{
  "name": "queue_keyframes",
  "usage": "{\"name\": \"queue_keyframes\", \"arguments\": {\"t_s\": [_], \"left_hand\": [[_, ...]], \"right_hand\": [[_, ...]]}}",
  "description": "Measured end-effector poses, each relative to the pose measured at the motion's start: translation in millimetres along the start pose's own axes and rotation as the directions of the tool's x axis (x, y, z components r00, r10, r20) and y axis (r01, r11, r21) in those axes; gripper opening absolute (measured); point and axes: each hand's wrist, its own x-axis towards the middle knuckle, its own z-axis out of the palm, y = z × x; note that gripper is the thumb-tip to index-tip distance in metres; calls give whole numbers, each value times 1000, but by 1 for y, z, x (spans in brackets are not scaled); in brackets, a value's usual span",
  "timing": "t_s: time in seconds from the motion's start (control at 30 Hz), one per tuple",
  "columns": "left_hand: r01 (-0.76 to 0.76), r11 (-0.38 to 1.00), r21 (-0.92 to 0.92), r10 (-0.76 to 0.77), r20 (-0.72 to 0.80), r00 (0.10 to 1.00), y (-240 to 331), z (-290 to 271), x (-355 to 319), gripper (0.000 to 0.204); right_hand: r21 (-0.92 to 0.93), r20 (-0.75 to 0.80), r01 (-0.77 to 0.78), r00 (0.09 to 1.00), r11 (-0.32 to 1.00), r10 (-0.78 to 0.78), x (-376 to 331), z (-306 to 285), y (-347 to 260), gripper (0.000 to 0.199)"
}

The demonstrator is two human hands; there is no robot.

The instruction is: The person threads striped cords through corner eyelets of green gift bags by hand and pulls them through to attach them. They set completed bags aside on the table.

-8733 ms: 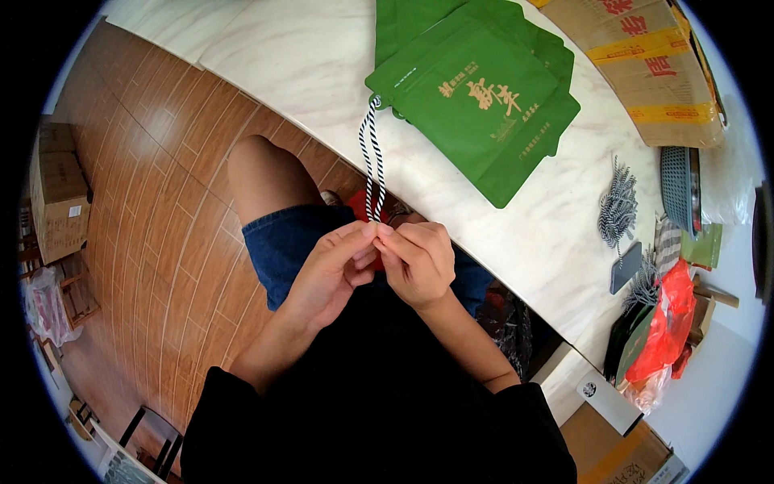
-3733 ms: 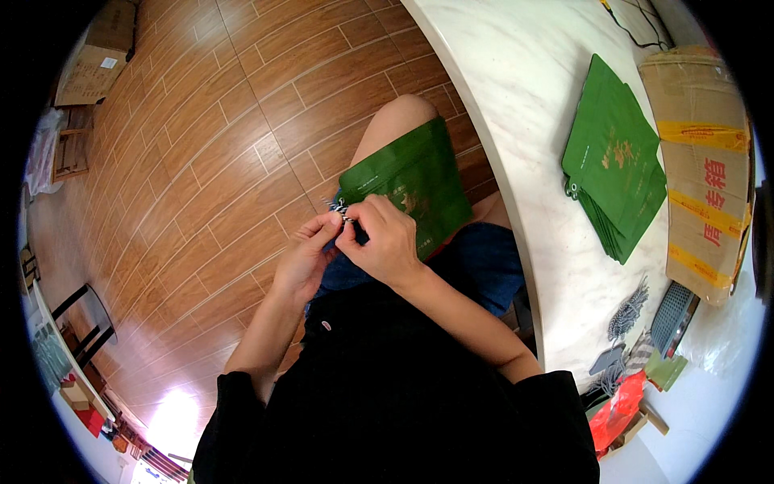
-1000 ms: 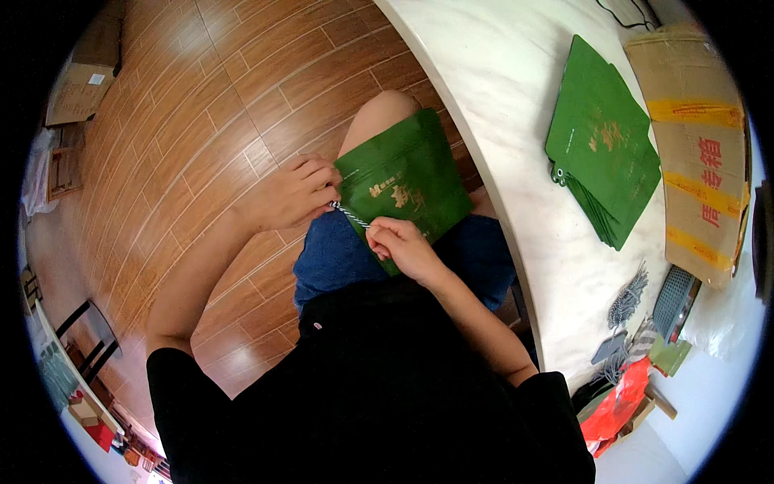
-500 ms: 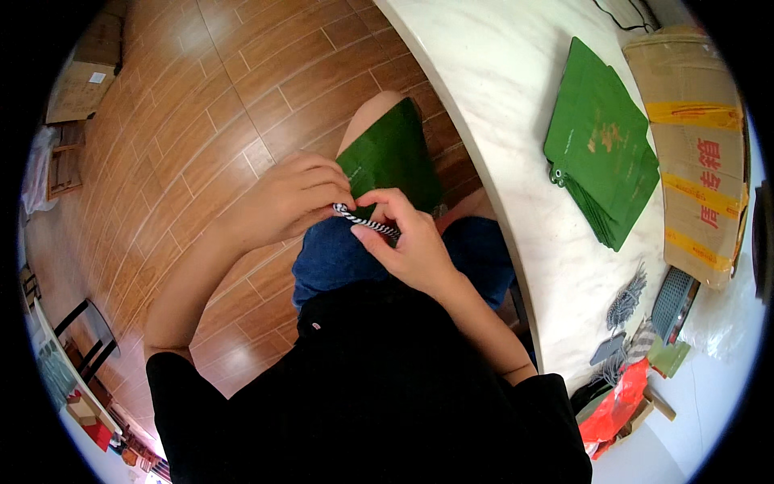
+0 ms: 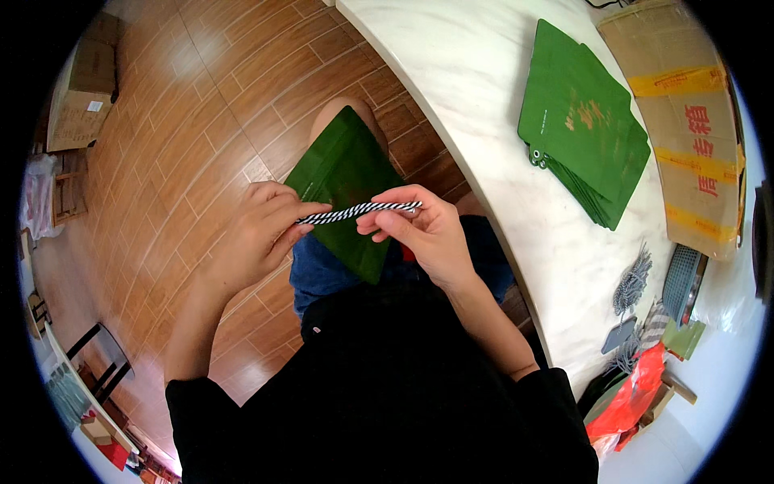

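A black-and-white twisted cord [image 5: 343, 214] stretches between my two hands above my lap. My left hand [image 5: 260, 230] pinches the cord near its left end. The fingers and thumb of my right hand [image 5: 431, 239] close on the other end, whose tip shows past the fingertips. Beneath the cord, a flat dark green bag [image 5: 347, 157] lies tilted over my knees, one corner pointing toward me. Whether the cord is threaded through this bag is hidden by my hands.
On the white marbled table [image 5: 439, 64] at right lies a stack of similar green bags [image 5: 580, 121] with metal eyelets. Behind it stands a taped cardboard box [image 5: 697, 153]. A bundle of grey cords [image 5: 633, 282], a grey basket [image 5: 684, 282] and a red plastic bag [image 5: 633, 395] are nearer.
My hands have moved apart, and the cord now shows as a longer, nearly straight length. The bag on my lap has turned and slid toward me. The view has shifted slightly.
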Motion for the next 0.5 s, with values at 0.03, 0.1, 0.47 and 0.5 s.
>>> {"name": "queue_keyframes", "arguments": {"t_s": [0.03, 0.1, 0.47, 0.5], "left_hand": [[14, 1000, -6, -14, 5, 1000, 1, 0, -1, 26], [20, 1000, 3, -20, 19, 1000, 3, -1, -3, 25], [34, 998, -49, -35, -26, 999, 6, 3, -3, 12], [27, 998, -57, -29, -33, 999, 7, 4, -3, 11]], "right_hand": [[0, -10, -6, 1000, 1000, 6, 1, 0, 2, 18], [-4, -33, -10, 999, 1000, 10, 1, 0, 3, 18], [4, -45, -70, 997, 998, 70, -4, -3, 16, 20], [-205, -90, 20, 995, 978, -39, -3, -1, 17, 23]]}}
